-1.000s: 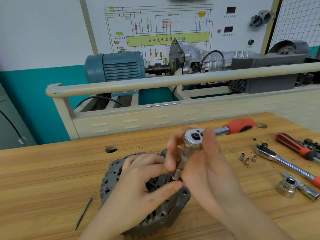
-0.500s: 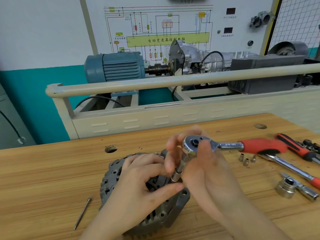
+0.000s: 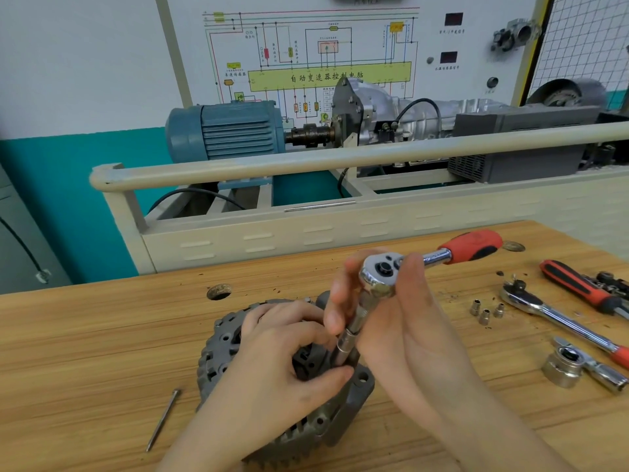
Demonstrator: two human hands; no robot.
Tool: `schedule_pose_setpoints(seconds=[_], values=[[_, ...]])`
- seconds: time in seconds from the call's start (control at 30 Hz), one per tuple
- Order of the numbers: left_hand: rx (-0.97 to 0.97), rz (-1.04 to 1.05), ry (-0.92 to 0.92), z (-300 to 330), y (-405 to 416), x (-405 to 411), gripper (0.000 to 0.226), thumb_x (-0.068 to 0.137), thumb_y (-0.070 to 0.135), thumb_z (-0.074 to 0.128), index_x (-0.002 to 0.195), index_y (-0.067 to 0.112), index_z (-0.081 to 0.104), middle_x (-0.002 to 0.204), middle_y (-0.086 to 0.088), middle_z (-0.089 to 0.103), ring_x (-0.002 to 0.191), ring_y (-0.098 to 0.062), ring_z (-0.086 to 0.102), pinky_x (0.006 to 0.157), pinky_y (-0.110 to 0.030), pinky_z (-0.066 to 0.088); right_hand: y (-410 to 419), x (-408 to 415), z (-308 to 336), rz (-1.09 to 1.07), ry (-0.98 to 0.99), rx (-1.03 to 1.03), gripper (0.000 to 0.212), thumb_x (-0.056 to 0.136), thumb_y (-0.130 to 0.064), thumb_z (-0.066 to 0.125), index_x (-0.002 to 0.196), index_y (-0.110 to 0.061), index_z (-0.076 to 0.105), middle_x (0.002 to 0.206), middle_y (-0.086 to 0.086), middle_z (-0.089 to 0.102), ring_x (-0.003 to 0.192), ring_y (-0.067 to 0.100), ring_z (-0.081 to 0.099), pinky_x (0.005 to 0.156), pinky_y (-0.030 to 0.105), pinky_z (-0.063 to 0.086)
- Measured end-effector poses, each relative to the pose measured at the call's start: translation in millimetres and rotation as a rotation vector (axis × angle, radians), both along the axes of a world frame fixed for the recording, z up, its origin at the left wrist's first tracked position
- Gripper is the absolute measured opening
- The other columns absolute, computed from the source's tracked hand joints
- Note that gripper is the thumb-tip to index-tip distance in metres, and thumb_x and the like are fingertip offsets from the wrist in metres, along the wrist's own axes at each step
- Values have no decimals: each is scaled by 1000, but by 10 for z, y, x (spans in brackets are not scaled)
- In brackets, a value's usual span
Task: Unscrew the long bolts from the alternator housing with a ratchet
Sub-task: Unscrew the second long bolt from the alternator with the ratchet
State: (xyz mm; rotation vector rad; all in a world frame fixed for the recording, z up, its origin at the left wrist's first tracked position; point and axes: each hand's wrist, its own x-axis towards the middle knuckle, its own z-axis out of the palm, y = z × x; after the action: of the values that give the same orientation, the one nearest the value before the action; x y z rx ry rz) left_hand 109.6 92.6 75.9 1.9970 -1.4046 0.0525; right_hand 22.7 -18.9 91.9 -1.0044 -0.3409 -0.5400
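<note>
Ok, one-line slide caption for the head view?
Right hand turns a ratchet on the alternator, steadied by the left hand; one long bolt lies alongside.

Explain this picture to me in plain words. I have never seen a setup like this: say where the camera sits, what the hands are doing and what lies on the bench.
There is no robot here. A camera worn on a person's head looks down at their two bare hands over a wooden workbench. The left hand steadies a grey ribbed metal alternator housing. The right hand has its grip round the chrome head of a red-handled ratchet, whose socket extension reaches down into the housing. One long thin bolt lies loose on the bench to the left. To the right lie three small silver sockets, a second red-handled ratchet and a chrome adapter piece. Behind the bench stands a training rig with a blue electric motor.
</note>
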Motion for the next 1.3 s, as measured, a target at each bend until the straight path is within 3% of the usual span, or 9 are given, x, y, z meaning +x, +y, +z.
schedule_pose_setpoints(seconds=[0.13,0.3,0.5,0.7,0.8,1.0,1.13,1.3], values=[[5,14,-47,-10,-9,-8,14,61,59,52,59,49,42,91,28,52,108,13,35,104,-13,10,-15,-5,-2,19,2,28,42,64,-55,72,83,-18,70,72,1,64,62,14,58,63,24,49],[-22,34,-58,-19,-6,-25,19,63,48,60,56,47,42,92,30,51,107,21,29,98,-3,7,-23,-12,11,15,4,22,40,64,-54,72,83,-19,70,71,1,64,62,14,58,63,24,49],[-37,21,-95,-52,6,-9,23,64,49,62,54,48,41,97,29,50,109,20,29,99,-5,6,-20,-20,17,-12,11,16,41,61,-55,73,82,-20,70,69,0,63,61,14,57,62,23,49],[-97,2,-161,-49,-8,5,23,65,55,61,58,48,40,93,30,47,104,10,37,94,-33,29,-15,-20,23,-25,5,19,41,61,-55,74,81,-20,69,68,0,63,59,13,57,60,23,49],[-112,-5,-166,-53,-6,1,15,67,56,54,64,45,44,103,24,48,107,7,37,93,-37,30,-17,-20,26,-35,5,11,41,61,-56,74,81,-20,70,67,0,62,59,13,57,60,22,48],[-144,-3,-203,-40,-14,-5,17,69,52,56,68,44,41,102,19,50,100,-1,43,88,-47,40,-25,-14,31,-30,-3,18,40,63,-56,71,82,-21,69,68,-1,63,59,13,57,60,23,48],[-125,12,-194,-62,-7,12,15,68,55,54,65,41,50,97,24,47,101,7,39,91,-33,32,-27,-13,22,-17,0,49,40,65,-55,70,84,-20,69,68,1,63,59,14,58,61,23,49],[-106,25,-166,-72,-7,14,16,66,59,51,65,44,45,93,29,46,108,16,31,91,-21,26,-33,-11,23,-22,6,35,40,66,-55,70,86,-21,69,69,1,63,60,15,58,60,24,49]])
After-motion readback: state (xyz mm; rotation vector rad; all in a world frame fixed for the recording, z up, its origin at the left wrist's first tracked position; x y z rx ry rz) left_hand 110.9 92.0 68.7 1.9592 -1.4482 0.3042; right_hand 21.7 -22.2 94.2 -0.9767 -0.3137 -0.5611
